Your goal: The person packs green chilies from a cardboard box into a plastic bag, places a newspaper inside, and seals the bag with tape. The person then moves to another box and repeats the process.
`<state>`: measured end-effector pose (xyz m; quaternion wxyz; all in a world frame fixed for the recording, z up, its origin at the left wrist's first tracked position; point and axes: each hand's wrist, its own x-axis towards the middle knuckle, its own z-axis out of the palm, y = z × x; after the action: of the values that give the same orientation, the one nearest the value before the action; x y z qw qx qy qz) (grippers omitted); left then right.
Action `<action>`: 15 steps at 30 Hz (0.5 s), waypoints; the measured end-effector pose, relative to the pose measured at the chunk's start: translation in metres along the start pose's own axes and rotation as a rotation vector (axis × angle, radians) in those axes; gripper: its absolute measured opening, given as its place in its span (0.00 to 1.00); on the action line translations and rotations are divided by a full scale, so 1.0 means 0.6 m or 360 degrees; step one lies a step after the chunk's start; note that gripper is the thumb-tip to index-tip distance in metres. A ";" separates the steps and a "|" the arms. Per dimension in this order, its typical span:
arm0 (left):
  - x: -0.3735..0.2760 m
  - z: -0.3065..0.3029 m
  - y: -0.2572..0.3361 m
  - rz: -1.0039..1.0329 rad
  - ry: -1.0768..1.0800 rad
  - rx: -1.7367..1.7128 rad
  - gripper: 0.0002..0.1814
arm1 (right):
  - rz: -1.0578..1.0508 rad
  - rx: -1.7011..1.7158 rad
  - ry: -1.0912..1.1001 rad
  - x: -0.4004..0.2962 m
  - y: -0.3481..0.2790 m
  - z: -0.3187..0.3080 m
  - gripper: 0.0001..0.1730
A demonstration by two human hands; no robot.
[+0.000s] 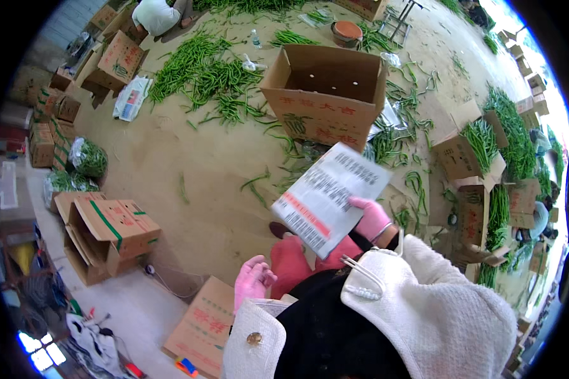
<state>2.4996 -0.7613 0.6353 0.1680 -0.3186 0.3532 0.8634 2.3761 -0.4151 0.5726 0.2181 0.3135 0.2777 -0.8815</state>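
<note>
My right hand [372,220], in what looks like a pink glove, grips a folded newspaper [331,199] by its right side. The printed paper bears a red band and is held tilted above my lap. My left hand [253,280], also pink, hangs near my left knee with loosely curled fingers and nothing in it. Just beyond the newspaper stands an open cardboard carton [320,106] with printed sides and small round holes. No contents show in the part of the carton's inside that I can see.
Green chili peppers [208,71] lie heaped on the floor ahead. At right are pepper-filled cartons [476,147]. Left are an open carton [109,232] and stacked boxes [52,132]; a flattened carton [204,327] lies beside me. A bucket [347,33] and a crouching person [156,16] are farther off.
</note>
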 end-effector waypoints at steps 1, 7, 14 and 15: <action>0.016 -0.031 0.049 0.0003 0.0087 -0.0028 0.15 | -0.0105 0.0014 0.0087 0.001 -0.007 0.033 0.24; 0.161 0.007 0.335 0.0163 0.0174 0.0056 0.14 | -0.0561 0.0284 0.0365 0.070 -0.157 0.185 0.19; 0.401 0.110 0.564 0.0037 -0.0023 0.0158 0.14 | -0.0805 0.0569 0.0624 0.233 -0.248 0.272 0.20; 0.429 0.112 0.589 0.0009 -0.0009 0.0160 0.14 | -0.0813 0.0546 0.0546 0.277 -0.249 0.280 0.20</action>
<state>2.0975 -0.9416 0.6778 0.1825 -0.3064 0.3966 0.8459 2.1020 -0.4431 0.6224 -0.1152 0.4094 0.2277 -0.8759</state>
